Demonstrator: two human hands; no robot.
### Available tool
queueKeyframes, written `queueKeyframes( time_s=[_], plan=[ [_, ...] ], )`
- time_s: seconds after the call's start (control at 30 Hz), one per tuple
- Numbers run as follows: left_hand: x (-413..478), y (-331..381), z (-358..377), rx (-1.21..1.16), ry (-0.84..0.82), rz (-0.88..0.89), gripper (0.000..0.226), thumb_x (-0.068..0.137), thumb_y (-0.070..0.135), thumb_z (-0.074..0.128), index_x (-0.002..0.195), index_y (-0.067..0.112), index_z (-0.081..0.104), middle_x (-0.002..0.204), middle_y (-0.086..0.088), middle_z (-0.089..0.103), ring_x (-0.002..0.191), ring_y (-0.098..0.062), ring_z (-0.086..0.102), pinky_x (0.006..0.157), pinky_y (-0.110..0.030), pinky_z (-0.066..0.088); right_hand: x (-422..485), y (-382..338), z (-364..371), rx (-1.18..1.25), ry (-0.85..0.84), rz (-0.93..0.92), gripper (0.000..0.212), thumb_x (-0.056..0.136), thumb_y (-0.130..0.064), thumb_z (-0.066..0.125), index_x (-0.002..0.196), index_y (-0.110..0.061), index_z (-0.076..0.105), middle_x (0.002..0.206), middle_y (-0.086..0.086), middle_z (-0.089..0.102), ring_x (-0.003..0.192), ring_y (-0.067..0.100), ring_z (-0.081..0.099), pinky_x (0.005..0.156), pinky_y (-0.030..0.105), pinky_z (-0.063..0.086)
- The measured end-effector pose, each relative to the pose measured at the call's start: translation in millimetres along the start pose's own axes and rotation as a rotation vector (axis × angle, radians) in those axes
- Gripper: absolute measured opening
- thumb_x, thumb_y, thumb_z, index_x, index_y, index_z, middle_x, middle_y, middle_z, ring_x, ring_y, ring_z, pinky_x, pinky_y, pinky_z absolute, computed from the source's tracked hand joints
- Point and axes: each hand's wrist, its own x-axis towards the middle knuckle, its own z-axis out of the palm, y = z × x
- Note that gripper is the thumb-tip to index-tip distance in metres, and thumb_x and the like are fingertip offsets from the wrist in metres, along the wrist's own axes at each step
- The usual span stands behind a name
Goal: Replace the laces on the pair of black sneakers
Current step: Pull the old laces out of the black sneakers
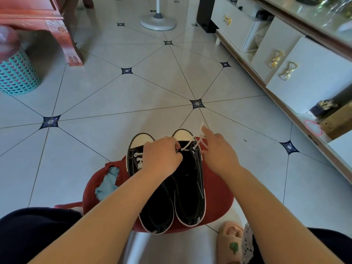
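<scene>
Bare forearms [106, 212], dark navy clothing [28, 231] over the lap, one pink slipper [228, 235] (a green motif [233, 247] on its top)

The left hand [162, 157] covers most of the left sneaker's [150, 202] lacing, and its curled fingertips are tucked out of sight at the right sneaker's [190, 187] eyelets, so what they pinch cannot be told. The white lace [198, 143] is a thin blur where it rises past the right hand [219, 151], whose thumb is hidden. The red stool [217, 197] is largely hidden under the sneakers and forearms. The left edge cuts off the teal basket [17, 75], and the bottom edge cuts off the pink slipper [230, 242].
</scene>
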Motion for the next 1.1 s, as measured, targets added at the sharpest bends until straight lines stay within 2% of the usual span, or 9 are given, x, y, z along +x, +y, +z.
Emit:
queueKeyframes(
  time_s=[0.17, 0.27, 0.4, 0.53, 0.63, 0.7, 0.8, 0.97, 1.1],
  plan=[
    [2, 0, 1, -0.018, 0.003, 0.0, 0.026, 0.088, 0.026, 0.049, 0.112, 0.026, 0.06, 0.109, 0.007, 0.063, 0.102, -0.015, 0.057, 0.091, -0.032, 0.035, 9, 3, 19, -0.154, -0.064, -0.15, 0.066, 0.088, 0.001, 0.042, 0.144, -0.03, 0.027, 0.145, 0.004, 0.03, 0.108, 0.024, 0.055, 0.077, 0.034, 0.048],
    [2, -1, 0, -0.034, -0.001, -0.006, 0.025, 0.088, 0.027, 0.05, 0.111, 0.026, 0.06, 0.107, 0.007, 0.063, 0.101, -0.015, 0.057, 0.091, -0.032, 0.035, 17, 3, 20, -0.19, 0.029, -0.157, 0.037, 0.094, -0.011, 0.045, 0.13, -0.018, 0.045, 0.117, 0.006, 0.053, 0.097, 0.025, 0.056, 0.067, 0.031, 0.04],
    [1, -2, -2, -0.037, -0.009, -0.008, 0.024, 0.088, 0.026, 0.049, 0.11, 0.026, 0.06, 0.108, 0.006, 0.062, 0.102, -0.016, 0.056, 0.091, -0.032, 0.035, 21, 2, 14, -0.244, 0.037, -0.107, 0.014, 0.095, -0.02, 0.046, 0.096, -0.01, 0.056, 0.087, 0.005, 0.052, 0.087, 0.026, 0.056, 0.064, 0.029, 0.032],
    [-1, -3, -3, -0.052, -0.02, -0.038, 0.025, 0.087, 0.024, 0.05, 0.109, 0.025, 0.06, 0.104, 0.005, 0.065, 0.101, -0.018, 0.057, 0.092, -0.033, 0.034, 20, -8, -21, 0.353, 0.282, -0.031, 0.012, 0.092, -0.014, 0.051, 0.083, -0.009, 0.058, 0.073, 0.003, 0.055, 0.076, 0.026, 0.056, 0.07, 0.035, 0.042],
    [-1, -1, -3, -0.073, -0.005, -0.055, 0.024, 0.086, 0.024, 0.051, 0.108, 0.024, 0.059, 0.098, 0.005, 0.064, 0.097, -0.018, 0.057, 0.091, -0.033, 0.036, 6, -19, -65, 0.805, 0.446, -0.121, 0.021, 0.091, -0.006, 0.051, 0.078, -0.021, 0.058, 0.076, -0.006, 0.062, 0.061, 0.005, 0.057, 0.074, 0.033, 0.055],
    [-2, 1, -3, -0.058, 0.0, -0.049, 0.024, 0.086, 0.025, 0.051, 0.109, 0.024, 0.059, 0.098, 0.005, 0.064, 0.096, -0.018, 0.058, 0.091, -0.033, 0.036, -3, -25, -73, 0.96, 0.302, -0.147, 0.021, 0.094, -0.005, 0.047, 0.081, -0.02, 0.055, 0.084, -0.004, 0.067, 0.052, 0.002, 0.054, 0.063, 0.024, 0.054],
    [-3, 0, -1, -0.019, 0.008, -0.038, 0.025, 0.088, 0.025, 0.049, 0.11, 0.024, 0.058, 0.101, 0.004, 0.065, 0.098, -0.019, 0.058, 0.091, -0.033, 0.034, -8, -28, -56, 1.134, 0.027, -0.003, 0.018, 0.097, -0.008, 0.042, 0.081, -0.014, 0.049, 0.068, 0.002, 0.064, 0.041, 0.008, 0.046, 0.054, 0.028, 0.045],
    [-2, -2, 0, -0.023, 0.023, -0.031, 0.023, 0.089, 0.026, 0.048, 0.11, 0.024, 0.059, 0.098, 0.005, 0.065, 0.098, -0.018, 0.058, 0.091, -0.032, 0.033, 8, 4, -24, 0.101, 0.04, 0.14, 0.02, 0.089, -0.034, 0.049, 0.096, -0.016, 0.054, 0.086, 0.001, 0.059, 0.08, 0.02, 0.057, 0.067, 0.029, 0.04],
    [0, -3, 2, -0.022, 0.031, -0.04, 0.024, 0.088, 0.026, 0.049, 0.11, 0.025, 0.059, 0.1, 0.005, 0.065, 0.099, -0.018, 0.058, 0.092, -0.034, 0.034, 7, 8, -3, -0.098, -0.238, 0.064, 0.045, 0.087, -0.058, 0.047, 0.092, -0.014, 0.057, 0.071, -0.002, 0.059, 0.061, 0.007, 0.05, 0.062, 0.026, 0.039]
  ],
)
